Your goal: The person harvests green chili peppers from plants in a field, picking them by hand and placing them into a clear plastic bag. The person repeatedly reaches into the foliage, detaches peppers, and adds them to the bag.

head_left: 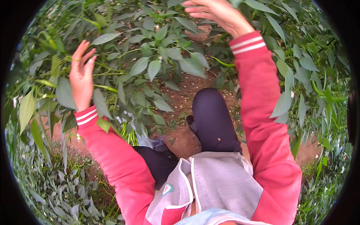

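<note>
- The left hand (81, 80) is raised at the upper left of the frame, its fingers released, slightly bent and pointing up, with the thumb apart from them.
- A large leaf (65, 93) overlaps the edge of its palm.
- A green pod (107, 88) hangs just right of the left wrist, among the stems.
- The right hand (221, 17) is at the top edge of the frame, right of centre, its fingers released, stretched out toward the left.
- A curved pod (224, 63) shows below it, just left of the right cuff (248, 42).
- The plants (153, 69) fill the upper half, dense with broad green leaves, and run down both sides.
- Left of centre, below the left hand, a bunch of pods (129, 137) lies beside a clear bag (143, 135); whether inside it, I cannot tell.
- Brown soil (183, 92) shows at the centre, above a bent dark knee (213, 112).
- Red sleeves (258, 90) and a grey jacket front (221, 180) occupy the lower middle.
</note>
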Available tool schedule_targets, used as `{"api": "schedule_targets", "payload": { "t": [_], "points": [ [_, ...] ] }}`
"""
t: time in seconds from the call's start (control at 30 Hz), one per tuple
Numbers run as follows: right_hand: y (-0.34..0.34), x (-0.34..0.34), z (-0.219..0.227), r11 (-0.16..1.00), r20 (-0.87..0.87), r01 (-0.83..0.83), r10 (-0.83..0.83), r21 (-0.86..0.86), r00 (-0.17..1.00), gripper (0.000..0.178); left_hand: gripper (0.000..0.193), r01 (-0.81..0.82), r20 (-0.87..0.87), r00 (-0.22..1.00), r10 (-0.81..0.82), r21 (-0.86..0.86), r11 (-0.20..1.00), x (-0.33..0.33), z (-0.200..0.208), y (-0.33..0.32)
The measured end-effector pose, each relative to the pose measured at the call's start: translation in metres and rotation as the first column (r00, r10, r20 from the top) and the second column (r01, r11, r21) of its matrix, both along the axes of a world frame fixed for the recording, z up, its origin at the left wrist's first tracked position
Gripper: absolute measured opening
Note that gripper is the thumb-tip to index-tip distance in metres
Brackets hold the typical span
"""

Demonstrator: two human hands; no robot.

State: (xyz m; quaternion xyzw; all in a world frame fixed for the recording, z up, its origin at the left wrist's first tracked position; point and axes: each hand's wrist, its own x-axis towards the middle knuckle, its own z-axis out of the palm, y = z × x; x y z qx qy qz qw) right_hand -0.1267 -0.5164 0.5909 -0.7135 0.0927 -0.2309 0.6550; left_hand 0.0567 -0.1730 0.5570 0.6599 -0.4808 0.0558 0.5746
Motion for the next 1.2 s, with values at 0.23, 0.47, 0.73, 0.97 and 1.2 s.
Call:
{"api": "schedule_targets", "payload": {
  "t": [0.23,0.47,0.73,0.97,1.2],
  "points": [
    [0.093,-0.053,0.016,0.8,-0.217,-0.496,0.446,-0.339,0.868,0.033,0.032,-0.111,0.312,0.936,0.162,-0.174,0.979,-0.008,-0.02,-0.017],
    [0.253,-0.028,-0.139,0.037,-0.624,-0.999,0.78,-0.036,0.052,0.02,0.03,-0.14,0.445,0.855,0.268,-0.298,0.944,-0.09,-0.053,-0.027],
    [0.333,0.001,-0.238,-0.149,-0.717,-0.989,0.691,-0.012,-0.096,0.025,0.029,0.002,0.428,0.901,-0.073,0.164,0.986,-0.178,-0.057,-0.012],
    [0.405,0.002,-0.265,-0.21,-0.67,-0.973,0.737,-0.1,-0.09,0.03,0.023,-0.166,0.26,0.964,0.055,0.428,0.888,-0.269,-0.021,0.078],
    [0.382,-0.01,-0.288,-0.017,-0.668,-0.998,0.744,-0.058,0.026,0.035,0.034,-0.469,0.257,0.881,0.397,0.579,0.667,-0.345,0.004,0.163]
  ]
}}
